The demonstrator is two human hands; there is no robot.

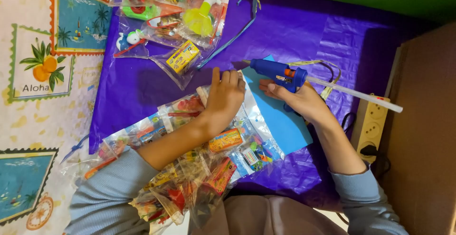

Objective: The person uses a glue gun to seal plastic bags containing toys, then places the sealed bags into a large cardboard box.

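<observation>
head view, looking down on a table covered by a purple sheet (304,31). the right hand (299,99) is wrapped around the grip of a blue glue gun (280,74), fingers closed on it, with the forefinger lying forward along the body under the orange trigger area. the gun lies roughly level, its metal tip pointing toward the left hand, and a pale glue stick (356,94) juts out of its back end over a cream power strip (373,126) at the table's right edge. a dark cord runs from the gun toward that strip.

the left hand (224,97) rests palm down, fingers together and flat, pressing the top edge of a clear packet (237,142) filled with small bright sweets and toys; it pinches nothing. the tip of the gun is just beside these fingers. under the gun and the right hand lies a blue card (280,121), partly tucked beneath the clear packet.

more filled clear packets are heaped below the left forearm (190,178), and another cluster (171,16) lies at the top, well apart from the hands. a patterned tablecloth (42,73) with stamp-like pictures shows at left, a brown board (422,145) at right. both sleeves are grey-blue.
</observation>
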